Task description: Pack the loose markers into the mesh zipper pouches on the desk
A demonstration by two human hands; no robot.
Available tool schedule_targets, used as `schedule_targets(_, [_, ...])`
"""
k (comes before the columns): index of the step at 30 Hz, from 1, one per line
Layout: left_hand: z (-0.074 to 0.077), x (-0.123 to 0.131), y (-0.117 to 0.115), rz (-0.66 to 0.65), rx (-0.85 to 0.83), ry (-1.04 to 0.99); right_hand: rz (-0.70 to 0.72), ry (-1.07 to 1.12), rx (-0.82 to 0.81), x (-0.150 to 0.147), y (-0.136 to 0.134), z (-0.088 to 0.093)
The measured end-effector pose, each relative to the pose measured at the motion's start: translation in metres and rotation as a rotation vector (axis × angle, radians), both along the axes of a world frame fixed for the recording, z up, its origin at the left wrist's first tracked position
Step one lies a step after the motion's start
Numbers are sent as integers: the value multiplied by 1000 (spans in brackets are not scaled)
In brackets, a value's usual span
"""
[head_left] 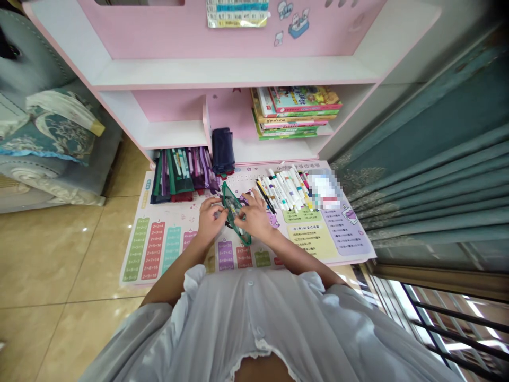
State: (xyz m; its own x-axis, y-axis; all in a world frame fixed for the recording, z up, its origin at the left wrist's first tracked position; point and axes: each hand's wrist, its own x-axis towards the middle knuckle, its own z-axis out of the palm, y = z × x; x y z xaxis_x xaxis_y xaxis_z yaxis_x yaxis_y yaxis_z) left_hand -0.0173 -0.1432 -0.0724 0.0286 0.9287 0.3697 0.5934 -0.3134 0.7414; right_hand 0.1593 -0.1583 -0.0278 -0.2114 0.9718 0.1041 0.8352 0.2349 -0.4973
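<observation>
A green mesh pencil pouch (229,195) stands lengthwise between my two hands at the middle of the desk, its mouth spread apart and some pale markers showing inside. My left hand (212,217) pinches its left edge with thumb and fingers. On the other side, my right hand (254,215) has its fingers curled round the right edge, the thumb near the opening. Just right of that hand lies a loose pile of white markers (284,189) with coloured bands, with a black pen (265,194) at its left end.
Filled green and purple mesh pouches (178,172) lie at the desk's back left, beside folded dark blue pouches (223,150). A blurred white packet (325,189) sits right of the markers. Stacked books (296,111) fill part of the shelf; a teal curtain (429,148) hangs at right.
</observation>
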Motion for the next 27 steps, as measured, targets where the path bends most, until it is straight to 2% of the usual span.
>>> schedule_targets(10, [-1,0,1,-7,19,12,26,-234,-107,-9,1,-3])
schedule_targets(15, [-1,-1,1,-8,15,7,14,-171,-57,-5,1,-8])
schedule_targets(18, [-1,-1,1,-6,2,5,-65,-51,108,6,6,-10])
schedule_targets(21, [-1,-1,0,-5,-5,0,-210,-29,241,24,15,-13])
schedule_targets(24, [-3,-1,1,-4,-8,-5,-325,-106,232,44,26,-22])
schedule_targets(27, [-5,-1,1,-6,-8,-7,-374,-187,185,58,33,-36])
